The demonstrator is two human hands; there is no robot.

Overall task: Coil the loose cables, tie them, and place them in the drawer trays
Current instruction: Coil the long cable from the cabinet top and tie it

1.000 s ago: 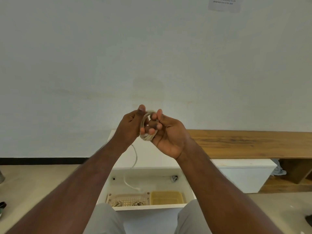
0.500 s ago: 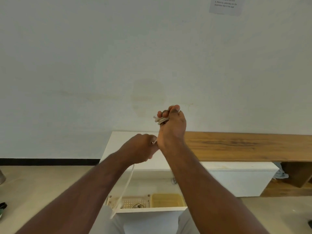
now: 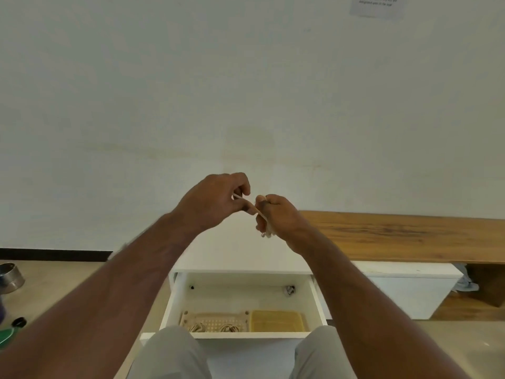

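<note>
My left hand (image 3: 216, 201) is raised in front of the wall, its fingertips pinched on the free tail of the pale cable (image 3: 250, 205), which runs taut across the small gap to my right hand (image 3: 278, 214). The right hand is closed around the coiled bundle, a little of it showing below my fingers. The hands are near each other but not touching. I judge this to be the tying step: I should keep the tail tight, wrap it around the middle of the coil, and hold the loops firmly so they do not spring loose.

Below, the open white drawer (image 3: 175, 302) holds a beige perforated tray (image 3: 216, 318) with two coiled cables already in it, and just right of it a yellow tray (image 3: 276, 320).

A paper notice (image 3: 378, 5) on the far wall, upper right, carries print too blurred to read.
</note>
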